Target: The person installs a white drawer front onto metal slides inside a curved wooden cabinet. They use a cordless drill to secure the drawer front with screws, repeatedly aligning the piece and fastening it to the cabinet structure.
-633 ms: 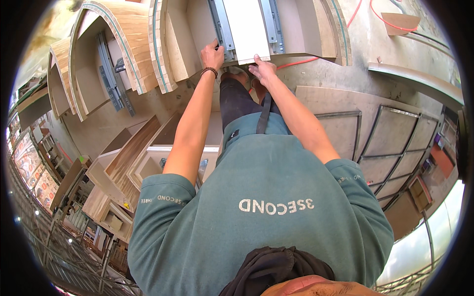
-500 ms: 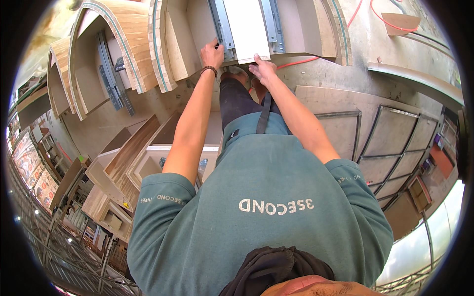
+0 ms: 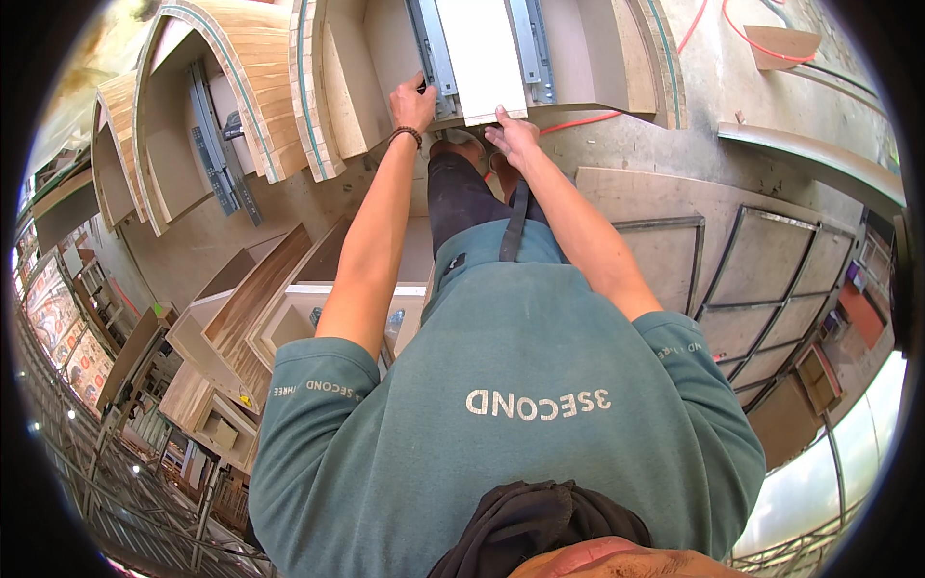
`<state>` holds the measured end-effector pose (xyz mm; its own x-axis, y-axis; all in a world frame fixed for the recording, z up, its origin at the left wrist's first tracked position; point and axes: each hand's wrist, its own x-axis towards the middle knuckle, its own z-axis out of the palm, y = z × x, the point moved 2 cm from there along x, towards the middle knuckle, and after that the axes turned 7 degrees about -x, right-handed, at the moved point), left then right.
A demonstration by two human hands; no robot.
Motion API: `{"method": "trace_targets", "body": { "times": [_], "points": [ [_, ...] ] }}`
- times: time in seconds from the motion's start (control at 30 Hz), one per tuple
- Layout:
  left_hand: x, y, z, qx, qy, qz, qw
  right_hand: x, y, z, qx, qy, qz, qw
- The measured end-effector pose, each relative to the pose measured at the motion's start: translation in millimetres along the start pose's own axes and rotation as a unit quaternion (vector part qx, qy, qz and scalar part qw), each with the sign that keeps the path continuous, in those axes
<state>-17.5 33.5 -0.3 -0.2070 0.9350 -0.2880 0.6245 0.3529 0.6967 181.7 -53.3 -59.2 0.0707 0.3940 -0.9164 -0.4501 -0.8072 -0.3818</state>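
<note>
Head view: left hand (image 3: 410, 104) had its fingers drawn in narrow, right at the near end of the left rail (image 3: 431, 43), a blue-grey metal one. Honestly couldn't tell if it was gripping anything.
Right hand (image 3: 515, 137): fingers partly bent, touching the near edge of the white panel around its right corner. Couldn't make out whether it was clamped on or just resting there.
White panel (image 3: 480, 58): lay lengthwise between the left rail and the right rail (image 3: 532, 48), near end at the cabinet's front edge.
Cabinet (image 3: 602, 43): pale inside, with thick curved sides, pretty much around the whole lot.
Bracelet (image 3: 405, 136): dark beads, on the left wrist.
Red hose (image 3: 583, 122): ran along the floor just right of the right hand.
Second cabinet (image 3: 241, 72): off to the left, wood-grain and curved too, with more metal rails (image 3: 220, 144) inside.
Metal frames (image 3: 761, 279): dark ones, well off to the right.
Teal tee (image 3: 520, 337): what the person was wearing, dark trousers (image 3: 462, 193) below.
</note>
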Motion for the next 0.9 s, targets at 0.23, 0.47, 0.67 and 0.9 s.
{"method": "trace_targets", "body": {
  "times": [0.23, 0.47, 0.67, 0.9],
  "points": [
    [-6.2, 1.8, 0.5, -0.012, 0.013, 0.002, 1.000, -1.5, -0.8, 0.7, -0.001, 0.000, 0.003, 1.000],
    [-8.0, 9.9, -2.6, 0.014, -0.004, -0.009, 1.000, 0.8, -0.1, -1.1, 0.001, -0.005, -0.001, 1.000],
    [-9.5, 12.6, -4.4, 0.003, -0.007, -0.012, 1.000, -2.9, -2.6, 0.3, -0.002, 0.001, 0.011, 1.000],
    [-6.8, 2.4, 0.7, -0.010, 0.003, 0.022, 1.000, -5.7, -5.0, -0.6, -0.021, -0.006, 0.006, 1.000]
  ]
}}
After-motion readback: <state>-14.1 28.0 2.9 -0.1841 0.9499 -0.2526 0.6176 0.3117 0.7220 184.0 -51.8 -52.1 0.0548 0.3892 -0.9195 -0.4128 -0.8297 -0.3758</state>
